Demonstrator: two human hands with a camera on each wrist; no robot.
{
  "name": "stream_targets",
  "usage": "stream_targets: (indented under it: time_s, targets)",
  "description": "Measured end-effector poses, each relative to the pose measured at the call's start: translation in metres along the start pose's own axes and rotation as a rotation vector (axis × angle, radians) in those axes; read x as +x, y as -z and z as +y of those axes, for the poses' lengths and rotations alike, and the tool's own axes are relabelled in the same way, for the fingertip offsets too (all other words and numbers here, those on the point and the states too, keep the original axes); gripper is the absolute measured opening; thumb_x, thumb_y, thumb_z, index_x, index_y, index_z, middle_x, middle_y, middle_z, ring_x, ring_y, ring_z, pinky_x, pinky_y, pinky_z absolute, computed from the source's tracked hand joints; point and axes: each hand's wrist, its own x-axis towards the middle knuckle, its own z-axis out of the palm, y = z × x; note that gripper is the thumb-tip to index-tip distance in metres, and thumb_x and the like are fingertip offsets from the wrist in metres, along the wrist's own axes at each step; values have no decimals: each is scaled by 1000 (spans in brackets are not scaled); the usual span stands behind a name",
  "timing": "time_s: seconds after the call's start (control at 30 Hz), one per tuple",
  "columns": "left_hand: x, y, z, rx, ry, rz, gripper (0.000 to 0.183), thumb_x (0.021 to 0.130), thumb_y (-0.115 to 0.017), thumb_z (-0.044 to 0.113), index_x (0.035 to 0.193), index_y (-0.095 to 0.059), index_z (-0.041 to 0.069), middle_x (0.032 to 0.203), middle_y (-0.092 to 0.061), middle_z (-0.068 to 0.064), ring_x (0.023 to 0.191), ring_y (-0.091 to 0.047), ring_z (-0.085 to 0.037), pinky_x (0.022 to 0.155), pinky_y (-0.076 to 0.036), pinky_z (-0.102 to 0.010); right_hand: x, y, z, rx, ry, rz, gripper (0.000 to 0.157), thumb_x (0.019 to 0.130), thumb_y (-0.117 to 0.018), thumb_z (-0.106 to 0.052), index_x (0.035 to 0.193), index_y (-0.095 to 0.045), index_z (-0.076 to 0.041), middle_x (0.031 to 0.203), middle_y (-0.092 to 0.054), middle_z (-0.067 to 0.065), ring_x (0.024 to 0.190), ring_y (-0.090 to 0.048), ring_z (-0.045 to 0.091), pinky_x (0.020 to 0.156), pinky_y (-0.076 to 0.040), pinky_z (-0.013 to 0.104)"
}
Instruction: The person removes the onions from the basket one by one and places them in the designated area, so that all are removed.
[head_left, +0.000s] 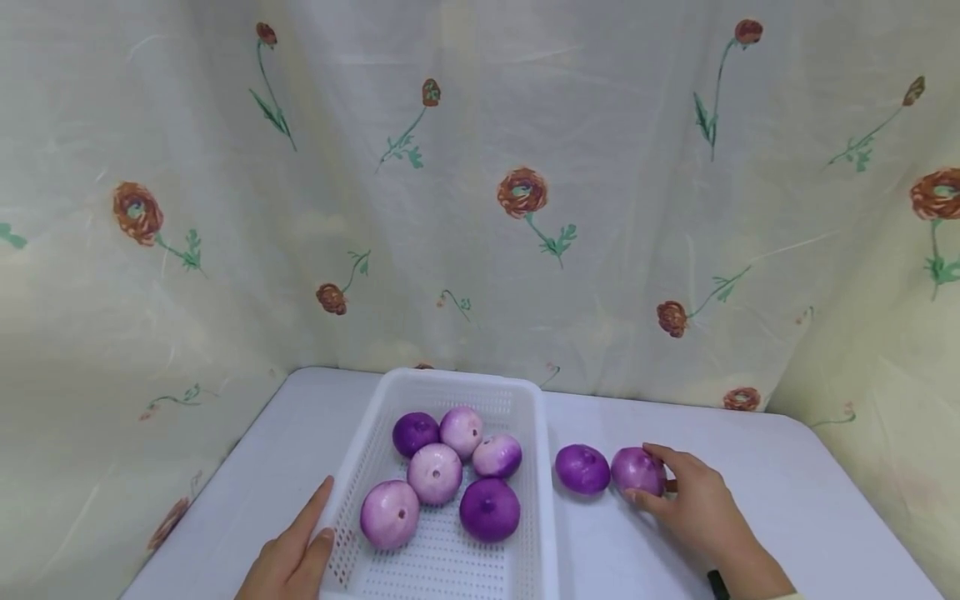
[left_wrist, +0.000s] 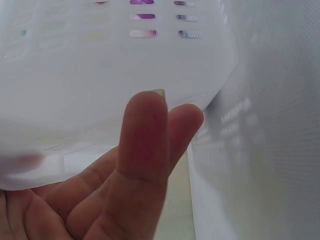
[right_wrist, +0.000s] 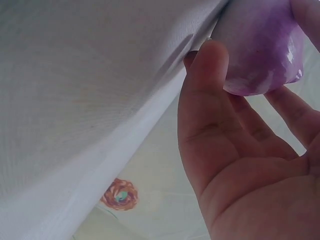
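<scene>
A white perforated plastic basket point(head_left: 442, 575) holds several purple and pale onions, among them a dark purple onion point(head_left: 490, 510) and a pale onion point(head_left: 389, 515). My left hand point(head_left: 288, 550) rests against the basket's left side, fingers fairly straight; the left wrist view shows fingers point(left_wrist: 142, 135) by the slotted wall. To the right of the basket, my right hand point(head_left: 697, 496) holds a purple onion point(head_left: 636, 472) between thumb and fingers, at the tabletop. Just left of it lies another purple onion point(head_left: 582, 469). In the right wrist view, fingers partly hide the held onion point(right_wrist: 265, 55).
Everything stands on a white-covered table point(head_left: 622, 558), whose far edge runs behind the basket. A pale curtain point(head_left: 600, 250) printed with orange flowers hangs behind the table and along both sides. A dark band point(head_left: 717, 585) shows at my right wrist.
</scene>
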Motion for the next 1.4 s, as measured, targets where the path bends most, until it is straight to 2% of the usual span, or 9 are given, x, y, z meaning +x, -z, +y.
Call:
stream_targets:
  time_s: [0.2,0.43,0.73,1.07,1.4]
  targets:
    - [-1,-1,0,-29,25,-2,62,109,-53,18,168,-32,16,140,-65,-22,95,-70,-20,88,-56,-50,0,-2,2,-6,19,13,81,81,-91,-47,143,-62,-5,133,-65,26,93,-73,27,86,-57,54]
    - [-1,0,-1,15,-28,12,61,110,-52,19,167,-33,15,143,-63,-20,105,-68,-19,100,-50,-56,-1,-3,2,-13,16,17,80,82,-90,-48,143,-62,-5,131,-66,26,93,-72,27,84,-57,54]
    - [-1,0,1,19,-32,6,60,110,-52,19,167,-32,14,145,-62,-20,111,-68,-22,103,-47,-59,0,-3,4,-26,1,1,81,84,-88,-50,145,-60,-6,133,-65,26,96,-71,28,84,-57,55]
    - [-1,-1,-1,5,-5,4,61,110,-53,19,167,-32,15,142,-64,-21,100,-70,-20,93,-54,-54,-3,-2,0,-8,22,12,80,83,-89,-48,144,-60,-5,132,-65,26,94,-71,28,84,-57,55]
    - [1,-2,0,-28,27,-10,62,109,-52,19,168,-32,17,143,-64,-19,99,-70,-19,93,-54,-53,-2,-4,4,-11,58,43,80,82,-90,-46,144,-60,-5,128,-66,24,92,-71,27,83,-57,53]
